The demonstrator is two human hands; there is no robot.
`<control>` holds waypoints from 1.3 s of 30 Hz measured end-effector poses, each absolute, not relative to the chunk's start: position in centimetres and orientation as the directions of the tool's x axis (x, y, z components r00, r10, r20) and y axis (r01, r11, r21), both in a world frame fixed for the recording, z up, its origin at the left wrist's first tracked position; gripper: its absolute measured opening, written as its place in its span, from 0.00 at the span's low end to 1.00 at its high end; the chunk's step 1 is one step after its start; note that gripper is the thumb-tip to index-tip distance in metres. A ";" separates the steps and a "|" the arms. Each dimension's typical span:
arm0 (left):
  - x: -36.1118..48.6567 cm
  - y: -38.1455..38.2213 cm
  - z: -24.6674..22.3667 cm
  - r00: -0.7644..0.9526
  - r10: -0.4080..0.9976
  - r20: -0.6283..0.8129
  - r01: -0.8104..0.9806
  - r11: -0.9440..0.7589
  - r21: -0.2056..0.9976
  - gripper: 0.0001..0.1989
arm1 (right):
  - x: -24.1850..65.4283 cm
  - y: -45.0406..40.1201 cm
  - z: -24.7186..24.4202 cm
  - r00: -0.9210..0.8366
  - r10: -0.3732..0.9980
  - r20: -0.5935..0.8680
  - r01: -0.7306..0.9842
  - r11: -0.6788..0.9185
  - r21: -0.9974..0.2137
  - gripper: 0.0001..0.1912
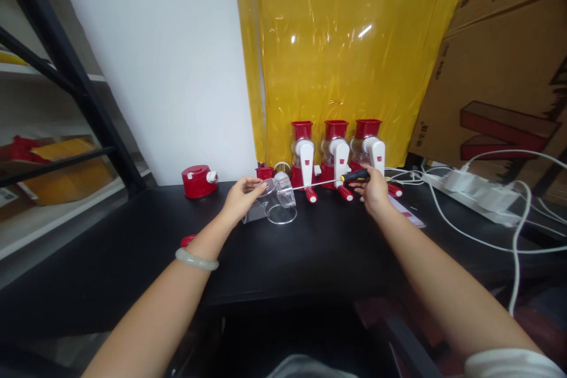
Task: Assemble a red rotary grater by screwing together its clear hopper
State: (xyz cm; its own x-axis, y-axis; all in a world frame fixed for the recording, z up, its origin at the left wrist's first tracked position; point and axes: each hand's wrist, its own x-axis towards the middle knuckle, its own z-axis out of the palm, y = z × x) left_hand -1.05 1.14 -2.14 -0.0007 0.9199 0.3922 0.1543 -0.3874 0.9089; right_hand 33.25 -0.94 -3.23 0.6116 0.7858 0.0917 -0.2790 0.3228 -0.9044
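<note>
My left hand [241, 199] grips the rim of a clear plastic housing [280, 204] low over the black table. My right hand [372, 190] is closed round the black and yellow handle of a long screwdriver [355, 176]. Its thin shaft points left, and its tip is at the right side of the clear housing; whether it touches cannot be made out. Behind, three assembled red and white graters [339, 150] stand in a row with their cranks hanging down. A metal drum [282, 169] is just behind the housing.
On the table [283, 266], a red base [199, 182] stands at the back left and a red part [188, 240] lies by my left forearm. White cables and a power strip [481, 196] are right, before a cardboard box [500, 82]. Shelves [57, 212] stand left.
</note>
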 end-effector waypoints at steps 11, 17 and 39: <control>-1.1 0.8 -2.0 0.047 0.868 0.495 0.239 -0.491 0.838 0.18 | 33.0 -1.2 -3.2 0.640 0.759 0.117 -0.212 0.321 -0.923 0.19; -1.5 1.0 -1.9 0.115 0.845 0.522 0.359 -0.525 0.772 0.19 | 33.0 -1.2 -2.9 0.645 0.752 0.132 -0.245 0.367 -0.897 0.12; -1.6 1.5 -2.2 0.107 0.843 0.527 0.380 -0.525 0.762 0.19 | 34.2 -0.2 -4.0 0.614 0.766 0.192 -0.256 0.423 -0.869 0.15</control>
State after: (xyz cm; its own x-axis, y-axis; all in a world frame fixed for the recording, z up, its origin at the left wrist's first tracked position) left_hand -1.59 1.47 -2.20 0.1075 0.8430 0.5270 0.3805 -0.5246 0.7616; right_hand 34.18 -0.24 -4.04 0.6136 0.7659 0.1919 -0.2563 0.4230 -0.8691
